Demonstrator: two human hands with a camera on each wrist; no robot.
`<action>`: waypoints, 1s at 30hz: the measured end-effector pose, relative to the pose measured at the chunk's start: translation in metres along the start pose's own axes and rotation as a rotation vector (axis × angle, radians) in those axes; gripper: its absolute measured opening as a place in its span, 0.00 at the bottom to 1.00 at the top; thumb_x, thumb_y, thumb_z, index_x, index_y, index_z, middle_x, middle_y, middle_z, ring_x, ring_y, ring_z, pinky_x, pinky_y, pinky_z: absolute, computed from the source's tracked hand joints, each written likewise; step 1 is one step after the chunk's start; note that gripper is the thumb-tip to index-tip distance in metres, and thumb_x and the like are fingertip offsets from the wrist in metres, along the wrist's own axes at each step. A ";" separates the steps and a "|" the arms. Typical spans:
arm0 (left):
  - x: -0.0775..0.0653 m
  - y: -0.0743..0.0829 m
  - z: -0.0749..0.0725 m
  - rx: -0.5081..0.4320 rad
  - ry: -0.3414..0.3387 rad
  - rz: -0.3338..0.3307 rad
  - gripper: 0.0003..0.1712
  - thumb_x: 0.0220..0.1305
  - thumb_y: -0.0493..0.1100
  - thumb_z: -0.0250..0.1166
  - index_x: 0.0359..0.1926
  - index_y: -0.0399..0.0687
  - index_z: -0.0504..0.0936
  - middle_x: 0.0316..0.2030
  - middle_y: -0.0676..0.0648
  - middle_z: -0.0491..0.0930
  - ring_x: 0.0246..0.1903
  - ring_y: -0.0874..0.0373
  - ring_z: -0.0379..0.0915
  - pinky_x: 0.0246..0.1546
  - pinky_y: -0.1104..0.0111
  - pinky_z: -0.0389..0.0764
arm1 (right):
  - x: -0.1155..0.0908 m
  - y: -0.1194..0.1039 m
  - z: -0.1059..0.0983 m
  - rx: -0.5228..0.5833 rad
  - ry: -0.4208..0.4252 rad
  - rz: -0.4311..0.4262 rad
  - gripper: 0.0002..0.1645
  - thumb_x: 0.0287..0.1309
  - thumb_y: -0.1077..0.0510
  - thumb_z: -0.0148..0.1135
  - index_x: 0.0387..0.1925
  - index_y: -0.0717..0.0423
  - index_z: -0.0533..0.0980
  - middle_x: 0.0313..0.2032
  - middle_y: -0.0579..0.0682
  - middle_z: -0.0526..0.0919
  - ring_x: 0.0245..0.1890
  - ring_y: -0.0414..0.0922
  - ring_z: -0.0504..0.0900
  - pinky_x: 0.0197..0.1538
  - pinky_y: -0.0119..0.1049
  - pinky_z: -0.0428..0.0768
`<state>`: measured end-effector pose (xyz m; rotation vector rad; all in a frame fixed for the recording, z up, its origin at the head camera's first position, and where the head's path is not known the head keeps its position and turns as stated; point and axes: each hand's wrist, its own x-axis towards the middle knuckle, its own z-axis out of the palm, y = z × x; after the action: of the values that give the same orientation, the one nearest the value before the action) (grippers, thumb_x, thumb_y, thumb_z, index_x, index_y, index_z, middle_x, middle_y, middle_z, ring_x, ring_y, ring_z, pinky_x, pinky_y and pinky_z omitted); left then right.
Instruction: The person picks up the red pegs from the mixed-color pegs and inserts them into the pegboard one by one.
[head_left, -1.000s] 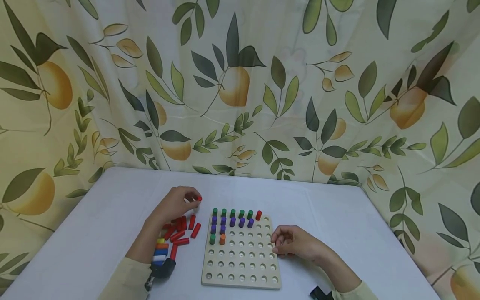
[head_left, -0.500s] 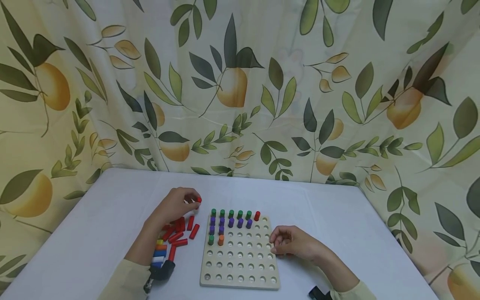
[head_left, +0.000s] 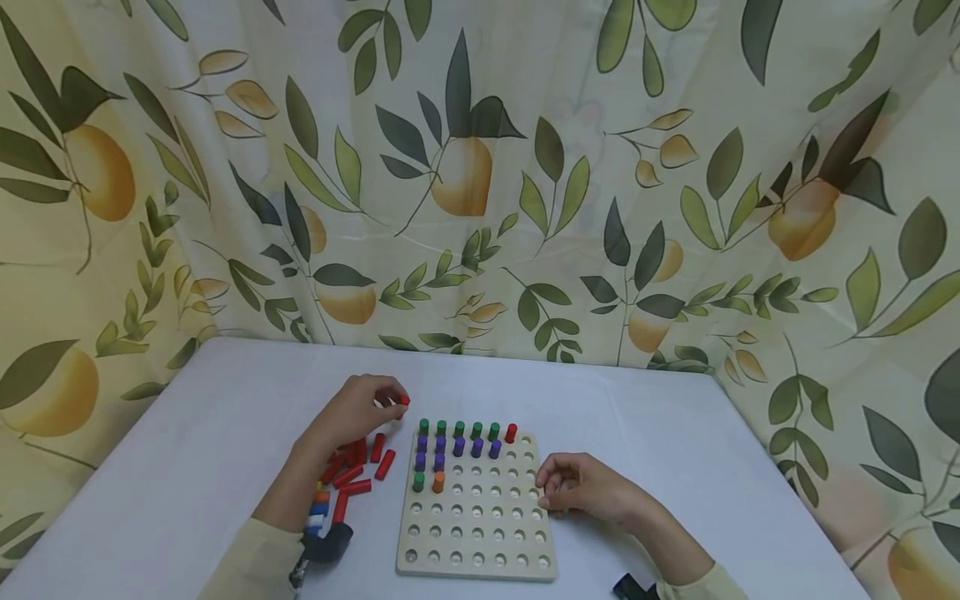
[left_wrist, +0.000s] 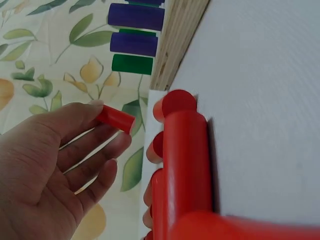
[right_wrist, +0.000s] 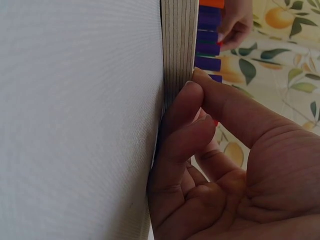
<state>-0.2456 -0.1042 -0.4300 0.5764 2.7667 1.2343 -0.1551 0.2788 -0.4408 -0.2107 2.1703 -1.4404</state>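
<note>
Above the table at the left, my left hand (head_left: 363, 414) pinches a red peg (left_wrist: 117, 119) between thumb and fingertips; the peg is tilted in the left wrist view. To its right lies a wooden pegboard (head_left: 480, 568) with rows of round holes. My right hand (head_left: 588, 487) holds the board's right edge, thumb tip at the top edge and curled fingers against the side (right_wrist: 180, 85). Standing in the board are several green pegs (head_left: 441, 428), several purple pegs (head_left: 458, 448), an orange peg (head_left: 438, 482) and one red peg at the back (head_left: 512, 433).
Loose red pegs (head_left: 384, 465) lie in a pile left of the board, partly under my left forearm. Blue, white and orange pegs (head_left: 320, 507) lie beside my left wrist's black camera mount (head_left: 330, 546). A leaf-and-fruit patterned curtain (head_left: 480, 250) hangs behind the white table.
My left hand has moved slightly right, towards the board, with the red peg in its fingers. My right hand stays at the board's edge. The whole head view has shifted a little.
</note>
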 end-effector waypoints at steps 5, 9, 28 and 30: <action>0.003 0.005 0.002 0.005 -0.001 0.025 0.08 0.65 0.39 0.73 0.45 0.47 0.89 0.35 0.55 0.84 0.40 0.57 0.79 0.41 0.61 0.82 | -0.001 -0.001 0.001 0.003 -0.001 -0.005 0.15 0.58 0.61 0.76 0.43 0.62 0.78 0.30 0.53 0.79 0.27 0.46 0.78 0.28 0.35 0.71; 0.005 0.011 0.003 0.009 -0.008 0.037 0.08 0.65 0.39 0.73 0.45 0.46 0.89 0.35 0.55 0.84 0.39 0.57 0.79 0.41 0.61 0.82 | -0.002 -0.002 0.001 -0.003 0.007 -0.002 0.15 0.58 0.61 0.76 0.43 0.61 0.78 0.30 0.53 0.79 0.27 0.46 0.78 0.28 0.35 0.72; 0.021 0.035 0.018 -0.018 0.015 0.106 0.04 0.65 0.39 0.74 0.41 0.49 0.88 0.34 0.56 0.83 0.37 0.59 0.79 0.42 0.59 0.81 | -0.001 -0.001 0.001 -0.010 0.017 0.006 0.14 0.58 0.61 0.75 0.42 0.61 0.79 0.30 0.52 0.79 0.27 0.46 0.78 0.29 0.35 0.71; 0.022 0.038 0.022 -0.028 0.013 0.107 0.04 0.65 0.39 0.74 0.41 0.48 0.88 0.33 0.57 0.83 0.37 0.60 0.79 0.42 0.60 0.80 | -0.001 -0.001 0.001 -0.012 0.017 0.006 0.14 0.58 0.61 0.75 0.42 0.61 0.79 0.30 0.52 0.79 0.27 0.46 0.78 0.29 0.35 0.71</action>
<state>-0.2497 -0.0575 -0.4145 0.7252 2.7566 1.2994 -0.1537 0.2782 -0.4392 -0.1972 2.1925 -1.4310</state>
